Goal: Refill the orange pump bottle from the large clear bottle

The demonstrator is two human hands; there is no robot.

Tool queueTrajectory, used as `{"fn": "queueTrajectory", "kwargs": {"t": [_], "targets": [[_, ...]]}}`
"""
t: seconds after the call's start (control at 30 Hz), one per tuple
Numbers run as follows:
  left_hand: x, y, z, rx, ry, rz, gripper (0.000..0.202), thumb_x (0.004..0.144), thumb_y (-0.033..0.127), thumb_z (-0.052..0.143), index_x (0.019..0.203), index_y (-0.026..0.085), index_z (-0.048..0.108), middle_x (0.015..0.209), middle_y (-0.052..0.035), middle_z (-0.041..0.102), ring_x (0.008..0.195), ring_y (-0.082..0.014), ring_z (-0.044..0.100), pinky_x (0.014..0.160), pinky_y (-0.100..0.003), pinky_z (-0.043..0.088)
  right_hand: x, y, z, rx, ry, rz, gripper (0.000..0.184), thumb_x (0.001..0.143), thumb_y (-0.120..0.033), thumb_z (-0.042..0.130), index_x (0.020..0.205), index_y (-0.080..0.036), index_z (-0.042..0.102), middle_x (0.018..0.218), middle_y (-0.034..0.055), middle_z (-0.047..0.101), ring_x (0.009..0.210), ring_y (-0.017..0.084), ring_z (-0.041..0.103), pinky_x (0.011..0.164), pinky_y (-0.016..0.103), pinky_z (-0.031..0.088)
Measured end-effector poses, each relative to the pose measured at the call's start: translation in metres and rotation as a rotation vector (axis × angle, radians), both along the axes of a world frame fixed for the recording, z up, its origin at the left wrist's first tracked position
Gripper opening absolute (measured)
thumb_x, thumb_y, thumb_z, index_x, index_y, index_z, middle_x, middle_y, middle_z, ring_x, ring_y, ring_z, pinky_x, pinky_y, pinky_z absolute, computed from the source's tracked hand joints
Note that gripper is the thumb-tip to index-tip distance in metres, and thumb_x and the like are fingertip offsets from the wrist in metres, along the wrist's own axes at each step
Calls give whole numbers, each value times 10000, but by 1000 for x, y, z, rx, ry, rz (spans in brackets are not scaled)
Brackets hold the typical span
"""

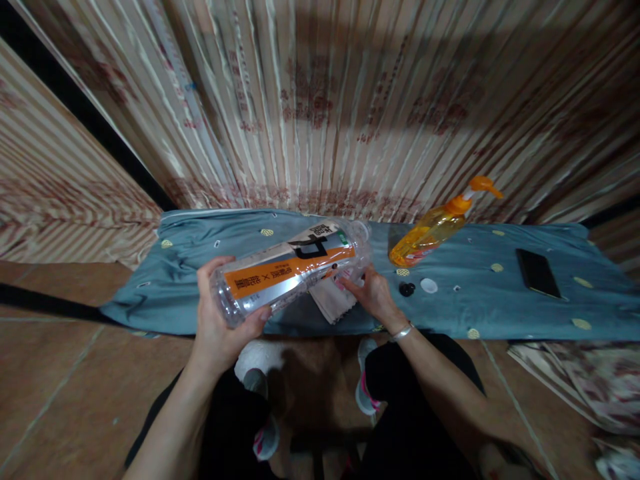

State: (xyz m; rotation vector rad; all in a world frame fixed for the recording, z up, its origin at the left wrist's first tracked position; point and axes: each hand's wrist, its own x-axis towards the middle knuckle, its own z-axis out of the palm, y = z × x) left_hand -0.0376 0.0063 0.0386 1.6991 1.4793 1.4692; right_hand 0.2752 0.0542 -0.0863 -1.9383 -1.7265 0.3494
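A large clear plastic bottle [295, 263] with an orange, silver and black label lies tilted across both hands, its neck up to the right. No cap shows on its mouth. Around its base, my left hand [220, 320] is closed, thumb along the near side. My right hand [375, 297] grips the bottle by its shoulder; its fingertips are partly hidden behind the plastic. Beneath the bottle lies a pale cloth or packet [334, 303], partly covered. To the right of my right hand are a small black cap-like piece [407, 289] and a white disc [429, 285].
A pump bottle [430, 233] of yellow liquid with an orange head stands at the back. Farther right lies a black phone [539, 273]. A blue-green patterned cloth [490, 313] covers the narrow bench. Behind it hangs a striped curtain [310, 100].
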Motion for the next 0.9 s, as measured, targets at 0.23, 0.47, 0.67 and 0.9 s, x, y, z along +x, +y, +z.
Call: {"fn": "queueTrajectory", "kwargs": {"t": [0.23,0.47,0.67,0.9], "targets": [[-5,-2,2,-27,52,-38,762,693,721,835,1238,270,553,1148,-82,652,973,-358,755,832,-551,678,1,1,1,-12,8,11,400,927,-409,821,1213,-203,631,1017,143,844,972,356,840,797,420,637],[-3,-1,0,14,18,-11,809,671,742,839,1251,257,549,1102,-82,639,906,-346,741,764,-540,668,-2,-1,6,-24,-2,-5,396,925,-365,835,1210,-186,626,1020,148,845,984,358,847,823,418,651],[-3,1,-3,6,-15,-6,843,646,733,866,1267,263,546,1099,-88,666,911,-346,729,794,-543,663,-2,-1,10,-40,-16,6,419,936,-388,831,1225,-167,624,1050,156,859,994,351,852,785,360,622],[0,0,-2,33,-1,-21,799,692,733,851,1247,241,555,1089,-79,650,900,-323,722,771,-493,647,1,-1,8,-36,-7,24,475,943,-463,812,1238,-137,630,1059,176,856,999,351,846,775,351,605]]}}
